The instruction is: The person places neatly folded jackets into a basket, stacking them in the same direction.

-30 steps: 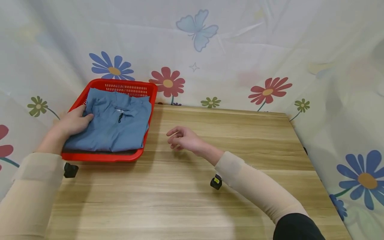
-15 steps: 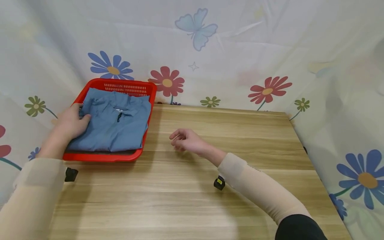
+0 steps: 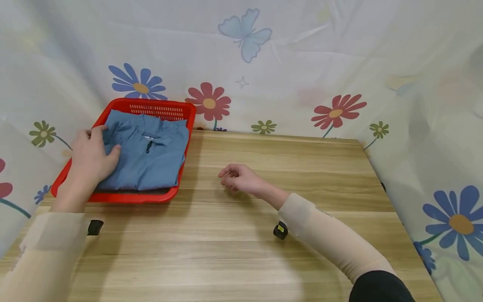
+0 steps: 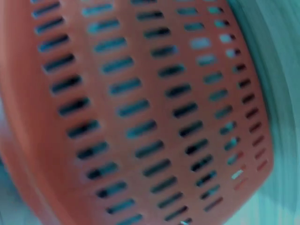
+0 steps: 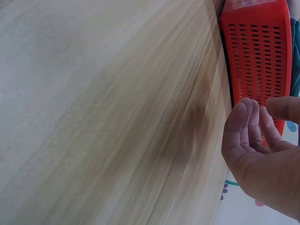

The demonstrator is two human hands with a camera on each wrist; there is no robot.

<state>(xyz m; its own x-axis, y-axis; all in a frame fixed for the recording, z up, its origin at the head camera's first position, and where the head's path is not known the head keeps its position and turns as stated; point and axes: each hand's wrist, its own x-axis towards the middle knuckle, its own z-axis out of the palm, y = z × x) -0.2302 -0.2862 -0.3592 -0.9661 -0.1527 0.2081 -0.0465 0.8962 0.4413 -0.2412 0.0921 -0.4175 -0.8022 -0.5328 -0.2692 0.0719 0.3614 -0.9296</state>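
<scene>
Gripping nothing with the right hand (image 3: 243,180): hovering, loosely curled, over the wood-grain table (image 3: 226,251), well apart from the red perforated plastic basket (image 3: 154,197). Spanning the basket's left rim with the left hand (image 3: 89,157), with thumb spread away from loosely bent fingers, beside the folded blue zip-neck top (image 3: 139,165); cannot tell whether touching cloth. Have that top lying flat inside the basket, with black zip pull (image 3: 149,147) facing up. Facing a flower-print curtain (image 3: 294,33) behind the table.
</scene>
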